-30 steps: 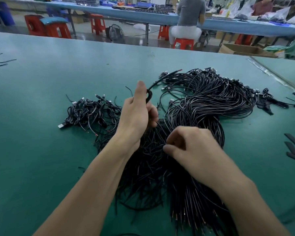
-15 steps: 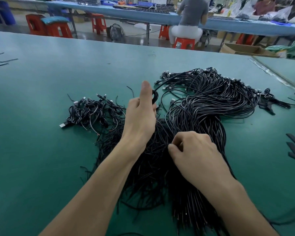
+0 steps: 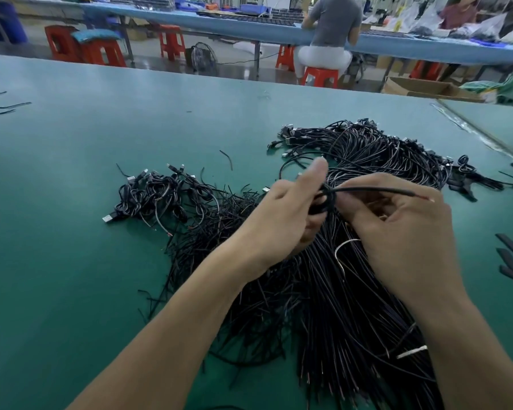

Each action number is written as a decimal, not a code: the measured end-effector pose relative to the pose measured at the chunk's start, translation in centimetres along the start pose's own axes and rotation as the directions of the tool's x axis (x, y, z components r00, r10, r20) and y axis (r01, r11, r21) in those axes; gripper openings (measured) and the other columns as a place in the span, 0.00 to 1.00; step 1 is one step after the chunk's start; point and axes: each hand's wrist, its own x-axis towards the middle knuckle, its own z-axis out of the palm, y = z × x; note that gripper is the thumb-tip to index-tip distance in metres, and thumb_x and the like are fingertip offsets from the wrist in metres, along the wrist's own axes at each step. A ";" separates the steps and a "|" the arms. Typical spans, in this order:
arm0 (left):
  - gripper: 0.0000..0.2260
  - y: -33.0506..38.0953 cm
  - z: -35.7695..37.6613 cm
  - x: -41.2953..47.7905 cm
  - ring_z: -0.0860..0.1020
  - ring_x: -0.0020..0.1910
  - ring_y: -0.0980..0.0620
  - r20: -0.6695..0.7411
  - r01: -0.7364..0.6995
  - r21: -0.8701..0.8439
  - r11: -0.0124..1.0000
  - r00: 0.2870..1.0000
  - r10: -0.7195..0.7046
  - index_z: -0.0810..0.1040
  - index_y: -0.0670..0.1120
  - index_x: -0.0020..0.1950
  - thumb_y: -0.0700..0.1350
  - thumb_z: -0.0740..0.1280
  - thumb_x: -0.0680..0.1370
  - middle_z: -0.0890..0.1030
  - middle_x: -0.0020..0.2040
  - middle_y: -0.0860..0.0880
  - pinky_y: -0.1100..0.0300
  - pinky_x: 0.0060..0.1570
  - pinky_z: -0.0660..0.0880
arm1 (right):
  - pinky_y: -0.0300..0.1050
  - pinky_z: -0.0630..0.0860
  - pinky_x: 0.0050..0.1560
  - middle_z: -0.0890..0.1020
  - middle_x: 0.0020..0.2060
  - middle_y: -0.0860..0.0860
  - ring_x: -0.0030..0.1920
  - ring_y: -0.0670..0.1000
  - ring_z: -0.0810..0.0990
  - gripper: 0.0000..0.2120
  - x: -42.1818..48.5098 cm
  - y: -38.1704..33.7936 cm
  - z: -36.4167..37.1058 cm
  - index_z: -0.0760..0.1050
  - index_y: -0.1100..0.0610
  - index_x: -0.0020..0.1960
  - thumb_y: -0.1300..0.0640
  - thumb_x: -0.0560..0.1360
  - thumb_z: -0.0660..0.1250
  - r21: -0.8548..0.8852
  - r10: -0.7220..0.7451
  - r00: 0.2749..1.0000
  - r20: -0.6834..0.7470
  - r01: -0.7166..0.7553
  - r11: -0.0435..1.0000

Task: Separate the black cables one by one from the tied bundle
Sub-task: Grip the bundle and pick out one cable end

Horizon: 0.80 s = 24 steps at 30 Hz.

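head view: the bundle [image 3: 353, 306] of black cables lies on the green table [image 3: 71, 261], fanned out under both forearms. two white ties cross it, one a loose loop [image 3: 342, 247] near its middle and one a short band [image 3: 412, 352] near its close end. nothing on them is large enough to read.

just above the bundle's middle, the left hand [image 3: 285, 214] grips a small coil [image 3: 323, 199] of one cable [image 3: 376, 189]. its fingers are curled in around the coil and the thumb [image 3: 319, 170] stands straight up behind it. the right hand [image 3: 397, 229] sits touching the coil's right side, fingers curled, pinching the straight run of that cable. the run passes under the index finger, and its stripped reddish tip [image 3: 427, 198] sticks out past the knuckles.

left of the bundle lies a pile [image 3: 160, 196] of loose cables with plugs. beyond the bundle, more cables sweep round in a wide arc [image 3: 382, 149]. well to its right lie flat black strips [image 3: 510, 255].
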 end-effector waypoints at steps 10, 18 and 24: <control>0.27 0.5 0.8 -0.8 0.57 0.18 0.56 0.223 0.018 0.032 0.999 0.974 -0.024 0.69 0.50 0.28 0.59 0.53 0.84 0.64 0.21 0.56 0.70 0.21 0.54 | 0.40 0.74 0.29 0.81 0.28 0.44 0.26 0.44 0.79 0.07 0.4 -0.7 -0.4 0.80 0.47 0.34 0.49 0.71 0.72 0.256 0.170 0.944 -0.283 -0.097 0.962; 0.15 0.2 1.1 -0.4 0.59 0.19 0.57 0.125 -0.077 0.007 0.997 0.989 0.075 0.74 0.45 0.45 0.56 0.59 0.81 0.64 0.26 0.55 0.68 0.21 0.56 | 0.31 0.69 0.27 0.81 0.26 0.45 0.25 0.40 0.73 0.07 0.4 -0.6 0.2 0.82 0.52 0.33 0.56 0.70 0.74 0.500 0.185 0.978 -0.100 -0.111 0.859; 0.09 0.7 1.0 -0.4 0.64 0.17 0.63 -0.029 -0.179 -0.004 0.984 0.984 0.178 0.68 0.45 0.48 0.47 0.56 0.86 0.69 0.21 0.58 0.73 0.19 0.61 | 0.33 0.73 0.34 0.84 0.31 0.45 0.30 0.40 0.78 0.04 0.5 -0.2 -0.6 0.84 0.48 0.39 0.56 0.69 0.73 0.392 0.061 0.991 0.122 -0.105 0.914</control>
